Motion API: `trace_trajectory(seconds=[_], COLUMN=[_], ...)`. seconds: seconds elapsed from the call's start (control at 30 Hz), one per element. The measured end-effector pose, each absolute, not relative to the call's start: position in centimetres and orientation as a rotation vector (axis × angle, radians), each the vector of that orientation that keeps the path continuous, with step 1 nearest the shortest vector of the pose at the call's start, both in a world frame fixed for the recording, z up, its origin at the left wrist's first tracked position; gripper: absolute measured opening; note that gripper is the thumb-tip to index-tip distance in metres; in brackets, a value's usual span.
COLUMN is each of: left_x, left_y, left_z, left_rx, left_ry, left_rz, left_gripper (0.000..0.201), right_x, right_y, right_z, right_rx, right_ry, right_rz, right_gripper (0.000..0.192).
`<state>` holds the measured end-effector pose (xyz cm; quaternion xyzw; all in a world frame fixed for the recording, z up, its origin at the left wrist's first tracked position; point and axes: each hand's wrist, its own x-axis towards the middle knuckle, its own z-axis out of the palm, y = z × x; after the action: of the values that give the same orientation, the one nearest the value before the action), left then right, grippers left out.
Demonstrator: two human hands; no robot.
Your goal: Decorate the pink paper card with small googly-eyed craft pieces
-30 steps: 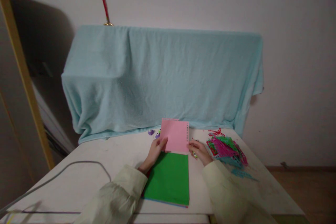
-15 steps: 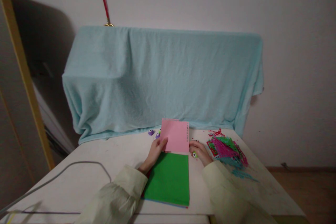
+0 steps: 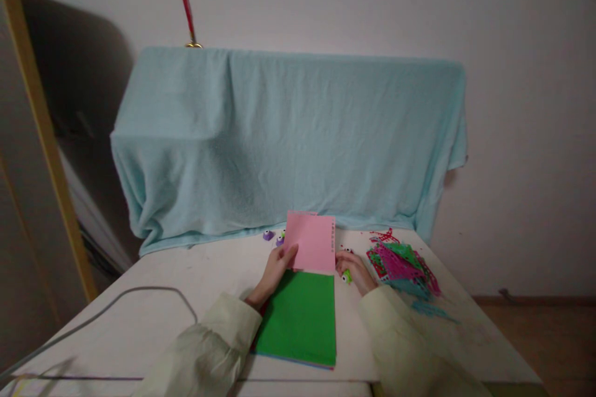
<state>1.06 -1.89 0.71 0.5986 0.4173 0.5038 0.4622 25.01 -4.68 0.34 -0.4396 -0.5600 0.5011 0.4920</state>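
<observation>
A: What do the fingers of the left hand (image 3: 274, 270) have hold of?

B: They pinch the left edge of a pink paper sheet (image 3: 311, 242), thumb on the near face, and the sheet stands raised off the table.

A: And the right hand (image 3: 354, 270)?

B: Its fingers curl down at the pink sheet's right edge, close around a small green paper punch (image 3: 347, 276) on the tabletop. It touches the punch, but I cannot tell whether the fingers actually grip it.

A: Where is the pink sheet sitting?

B: Its lower edge meets the far end of a stack of coloured paper (image 3: 300, 319), green on top, that lies flat on the white table (image 3: 139, 310) between the two pale sleeves.

A: What else is around?

B: Two small purple punches (image 3: 269, 235) lie just behind the left hand. A heap of cut paper lace (image 3: 403, 267), pink, green, red and blue, sits to the right. A grey cable (image 3: 116, 304) curves across the left of the table, and a light blue blanket (image 3: 288, 136) drapes something at the back.
</observation>
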Motion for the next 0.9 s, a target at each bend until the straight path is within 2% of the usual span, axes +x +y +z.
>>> trace_trajectory(seconds=[0.33,0.47,0.53,0.67,0.9], left_x=[1.1,1.1,1.2,1.3,1.3], left_y=[-2.1,-2.4,-2.5,-2.6,-2.9], left_z=[0.7,1.1,1.2,1.1,1.5], left_rx=[1.458,1.461,1.465,1.470,1.469], left_ry=[1.024,1.011,1.010,1.006,1.002], left_rz=[1.214,1.212,1.200,1.154,1.130], left_gripper=[0.046,0.046,0.046,0.047,0.046], right_x=[25.3,25.2,25.0,24.4,24.4], right_y=[-4.1,-4.4,-4.9,-5.7,-4.9], right_z=[-0.5,0.9,1.7,2.1,0.5], right_rx=[-1.107,-1.081,-1.079,-1.032,-1.025], right_ry=[-1.310,-1.173,-1.135,-1.265,-1.335], right_rz=[1.171,1.200,1.188,1.129,1.149], right_gripper=[0.019,0.050,0.056,0.041,0.036])
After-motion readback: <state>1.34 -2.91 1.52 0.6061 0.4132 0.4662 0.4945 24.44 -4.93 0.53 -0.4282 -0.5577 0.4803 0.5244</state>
